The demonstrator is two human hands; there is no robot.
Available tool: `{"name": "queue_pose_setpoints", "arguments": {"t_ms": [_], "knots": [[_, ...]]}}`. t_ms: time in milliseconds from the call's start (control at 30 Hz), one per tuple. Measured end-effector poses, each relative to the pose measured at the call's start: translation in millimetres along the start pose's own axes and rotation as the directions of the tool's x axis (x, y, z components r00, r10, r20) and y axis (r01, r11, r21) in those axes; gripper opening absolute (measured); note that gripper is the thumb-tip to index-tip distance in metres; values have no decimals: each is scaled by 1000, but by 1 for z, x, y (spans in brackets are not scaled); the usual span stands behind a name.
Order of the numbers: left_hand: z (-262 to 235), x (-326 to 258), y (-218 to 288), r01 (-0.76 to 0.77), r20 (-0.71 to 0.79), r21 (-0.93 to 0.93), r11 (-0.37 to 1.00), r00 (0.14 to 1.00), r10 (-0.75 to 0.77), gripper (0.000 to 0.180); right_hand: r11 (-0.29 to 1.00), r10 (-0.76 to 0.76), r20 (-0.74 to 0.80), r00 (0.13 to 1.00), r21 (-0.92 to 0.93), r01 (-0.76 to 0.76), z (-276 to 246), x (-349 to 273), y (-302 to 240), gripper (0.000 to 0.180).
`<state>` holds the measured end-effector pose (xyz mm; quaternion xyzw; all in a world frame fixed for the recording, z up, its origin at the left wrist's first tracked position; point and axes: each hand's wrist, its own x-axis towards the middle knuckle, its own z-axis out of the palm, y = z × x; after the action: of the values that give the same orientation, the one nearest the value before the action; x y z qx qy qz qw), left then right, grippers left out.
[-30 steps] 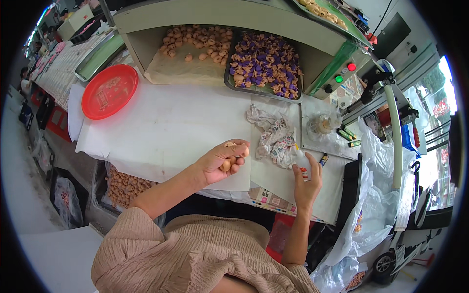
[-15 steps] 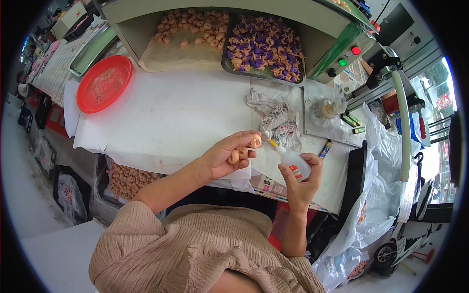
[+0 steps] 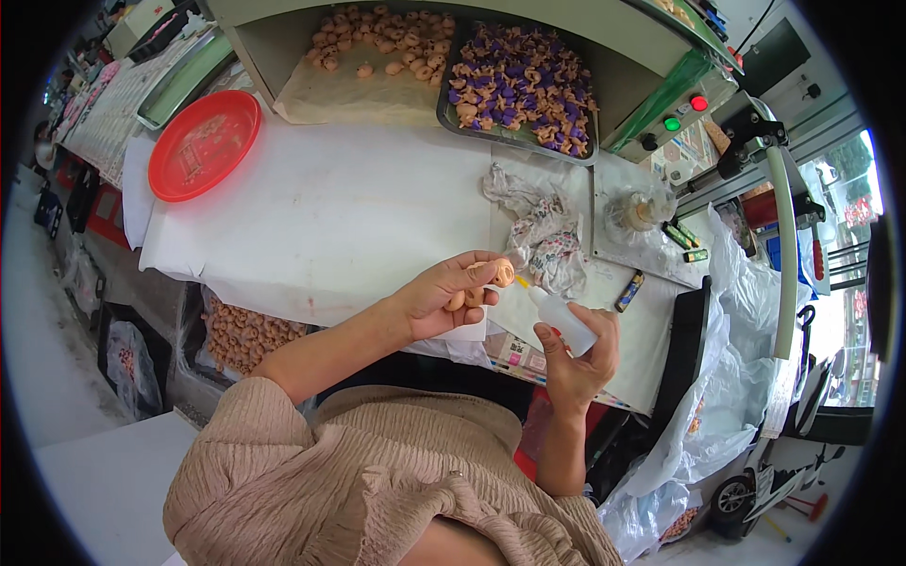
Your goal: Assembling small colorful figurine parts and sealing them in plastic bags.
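Note:
My left hand (image 3: 436, 300) is closed on several small peach-coloured hollow plastic pieces, like doll heads. One doll head (image 3: 504, 273) is held at the thumb and fingertips, while others rest lower against the curled fingers. In my right hand (image 3: 581, 366) is a white translucent squeeze bottle (image 3: 566, 323), gripped between thumb and fingers. Its thin yellow nozzle (image 3: 524, 282) points up and left, close to the doll head at my left fingertips. Whether the nozzle touches it I cannot tell.
White paper (image 3: 311, 217) covers the table. A red round tray (image 3: 205, 146) lies at far left. Under the shelf are loose peach heads (image 3: 382, 38) and a dark tray (image 3: 451, 123) of peach-and-purple pieces. A crumpled cloth (image 3: 552, 250) and glass jar (image 3: 642, 211) lie right of centre.
The doll head at my left fingertips has turned, now showing a different side. My right hand has tilted the bottle, and its red label is mostly hidden. The whole view has shifted slightly.

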<state>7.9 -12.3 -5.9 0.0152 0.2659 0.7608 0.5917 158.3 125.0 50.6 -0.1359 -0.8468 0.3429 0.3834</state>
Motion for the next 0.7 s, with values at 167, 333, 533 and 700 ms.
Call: {"name": "queue_pose_setpoints", "arguments": {"t_ms": [167,333,533,700], "knots": [[-3,-2,1,13,10,17,1000,1000,-13,28,1000,9,7,1000,-8,-9,3,0,-1,41],[-1,-4,1,10,-26,30,1000,1000,-9,25,999,36,-3,999,-26,-36,0,-1,-3,39],[-5,-2,-2,-8,-20,41,999,1000,9,23,998,23,12,1000,-63,-22,-7,-4,-3,38],[-2,0,-3,-8,-17,39,999,1000,9,23,998,48,-3,999,-46,-49,-10,-6,-2,39]]}}
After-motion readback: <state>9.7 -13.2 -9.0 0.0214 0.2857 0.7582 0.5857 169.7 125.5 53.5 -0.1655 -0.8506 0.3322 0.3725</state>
